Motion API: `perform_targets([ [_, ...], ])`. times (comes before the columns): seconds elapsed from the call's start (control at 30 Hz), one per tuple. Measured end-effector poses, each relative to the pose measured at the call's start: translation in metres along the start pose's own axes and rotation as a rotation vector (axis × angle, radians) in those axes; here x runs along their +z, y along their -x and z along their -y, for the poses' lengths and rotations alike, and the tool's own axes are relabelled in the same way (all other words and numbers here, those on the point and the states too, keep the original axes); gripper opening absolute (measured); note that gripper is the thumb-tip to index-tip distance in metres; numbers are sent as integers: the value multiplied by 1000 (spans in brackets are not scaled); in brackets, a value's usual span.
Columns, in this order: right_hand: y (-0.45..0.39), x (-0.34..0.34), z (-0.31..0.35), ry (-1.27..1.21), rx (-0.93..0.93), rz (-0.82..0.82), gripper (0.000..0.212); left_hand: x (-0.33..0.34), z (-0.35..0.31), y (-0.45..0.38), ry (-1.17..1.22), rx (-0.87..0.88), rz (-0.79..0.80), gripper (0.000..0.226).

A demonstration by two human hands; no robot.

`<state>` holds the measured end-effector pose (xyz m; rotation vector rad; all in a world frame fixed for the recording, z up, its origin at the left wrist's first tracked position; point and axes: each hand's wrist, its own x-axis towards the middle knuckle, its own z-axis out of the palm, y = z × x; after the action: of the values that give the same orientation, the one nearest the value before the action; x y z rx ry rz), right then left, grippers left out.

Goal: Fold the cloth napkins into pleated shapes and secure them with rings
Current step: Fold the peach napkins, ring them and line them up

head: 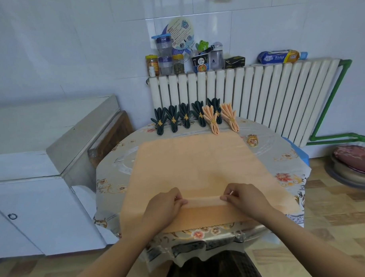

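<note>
White tiled walls, a white ribbed radiator (251,95) along the back, and in front of it a round table (114,177) under a glossy floral tablecloth. Spread flat across that table lies a large peach napkin (193,159), its near edge close to the table's near rim. Both hands are on it, down at the near end. The left hand (164,206) pinches a raised pleat (202,201) at its left end, fingers curled over the ridge; the right hand (245,197) pinches the same ridge at its right end, fingertips tucked tight onto the fold. The pleat runs straight between the two hands, standing up a little from the flat cloth.

At the far edge of the table, a row of finished pieces: five dark green pleated napkins (174,119), each cinched with a gold ring, and just right of them two peach pleated napkins (230,118), ringed too (one of them overlaps the last green one). A small cluster of loose gold rings (252,140) sits just off the flat napkin's far right corner.

Jars, a cup of instant noodles and a frog figure crowd the radiator top (180,61). White cabinets (41,175) stand to the left, a cushioned stool (354,163) to the right.
</note>
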<state>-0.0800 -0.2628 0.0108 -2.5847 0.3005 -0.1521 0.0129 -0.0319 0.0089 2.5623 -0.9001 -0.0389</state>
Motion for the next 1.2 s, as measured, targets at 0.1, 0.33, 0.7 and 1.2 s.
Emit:
perform_targets([
  [0.1, -2, -16, 5, 50, -50, 30, 16, -15, -5, -7, -23, 9, 77, 21],
  [0.33, -21, -48, 7, 66, -104, 386, 15, -48, -12, -27, 79, 40, 496, 23],
  [0.7, -140, -22, 6, 461, -51, 92, 29, -35, 11, -135, -118, -113, 300, 25],
  [1.2, -260, 24, -37, 405, -157, -55, 24, 6, 72, -242, -224, -123, 236, 39],
])
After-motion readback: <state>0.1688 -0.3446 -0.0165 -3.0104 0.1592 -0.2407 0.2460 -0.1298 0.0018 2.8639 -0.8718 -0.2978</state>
